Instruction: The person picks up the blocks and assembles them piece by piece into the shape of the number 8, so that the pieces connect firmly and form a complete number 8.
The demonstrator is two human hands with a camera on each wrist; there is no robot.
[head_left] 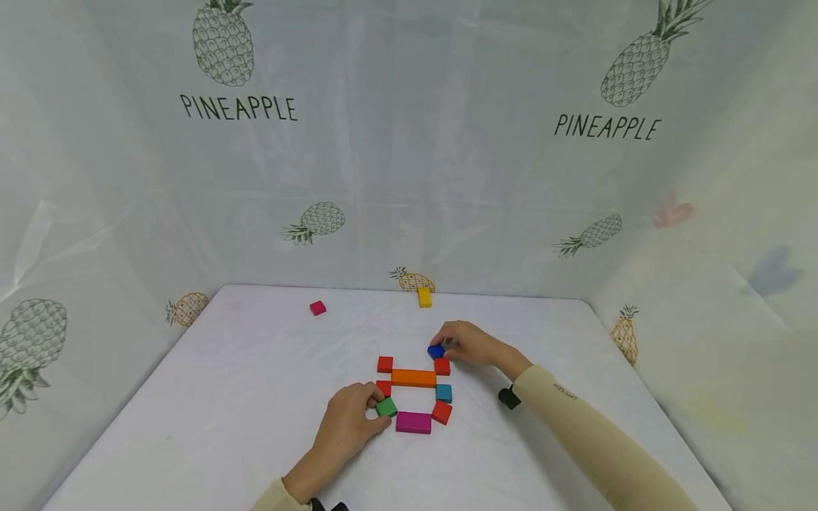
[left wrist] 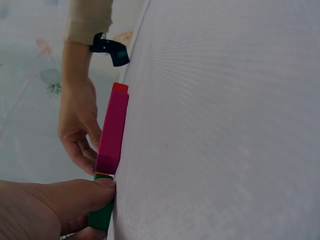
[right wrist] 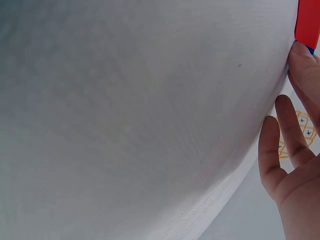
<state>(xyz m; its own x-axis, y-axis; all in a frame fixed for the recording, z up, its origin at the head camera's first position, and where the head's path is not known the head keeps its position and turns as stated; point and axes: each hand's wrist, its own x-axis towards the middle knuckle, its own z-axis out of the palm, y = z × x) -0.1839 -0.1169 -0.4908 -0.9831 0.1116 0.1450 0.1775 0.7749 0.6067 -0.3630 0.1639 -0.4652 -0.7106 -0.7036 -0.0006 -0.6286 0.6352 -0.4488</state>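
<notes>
My left hand [head_left: 345, 420] pinches a green block [head_left: 386, 407] between thumb and fingers, at the lower left of a ring-like layout. In the left wrist view that thumb lies on the green block [left wrist: 101, 215], beside the magenta block [left wrist: 113, 131]. At the layout's upper right, my right hand [head_left: 471, 343] pinches a blue block [head_left: 436, 351], just behind a red block [head_left: 442, 367]. Fingers hide part of the blue block. A long orange block [head_left: 413, 378] spans the middle, with red blocks near both ends. A teal block [head_left: 444, 393] and a tilted red block [head_left: 442, 412] line the right side.
Farther back on the white-covered table [head_left: 211, 397] lie a pinkish-red block [head_left: 317, 308] and a yellow block [head_left: 424, 297]. Behind the table hangs a pale curtain [head_left: 409, 142] printed with pineapples. A dark device [head_left: 509, 398] sits at the right wrist.
</notes>
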